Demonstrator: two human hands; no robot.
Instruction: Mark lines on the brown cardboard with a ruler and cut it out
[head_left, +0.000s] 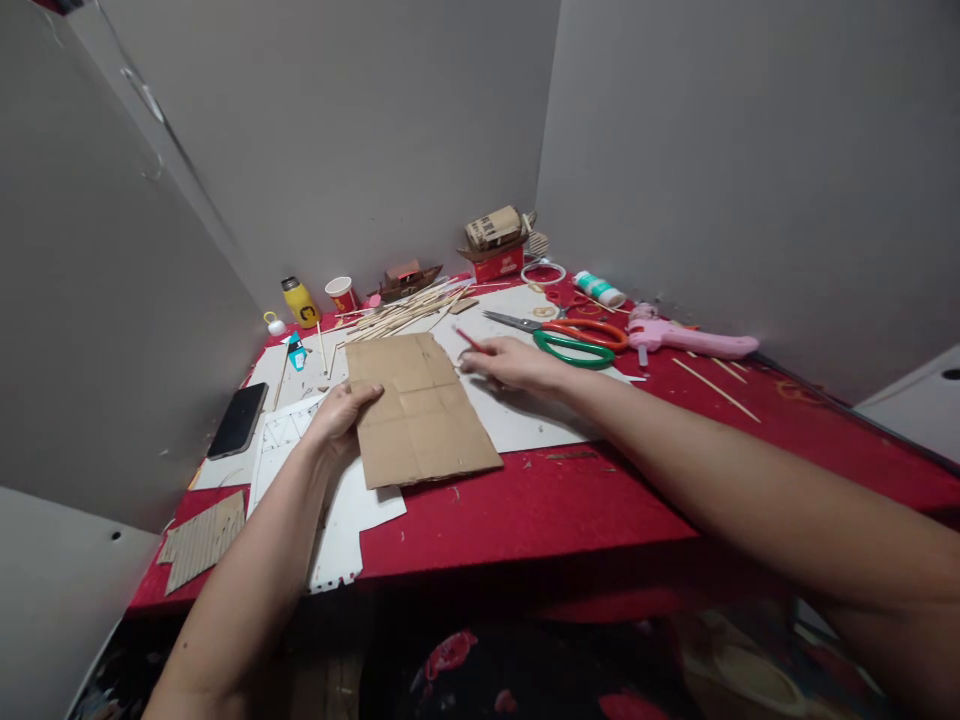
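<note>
In the head view, the left hand (345,412) pinches the left edge of 1 cardboard sheet (420,415), near the front of the counter (495,530); the right hand (510,362) pinches 1 red stick (471,341) (perhaps a pencil). Hard pressing might bend the creased sheet. Scissors (574,347) limit the right wrist; frontward is more room.

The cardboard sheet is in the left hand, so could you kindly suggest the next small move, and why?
Perhaps bring the red pencil-like stick over the cardboard sheet: the left hand grips the sheet's left edge, while the right hand, holding the stick, is beside its right edge.
</note>
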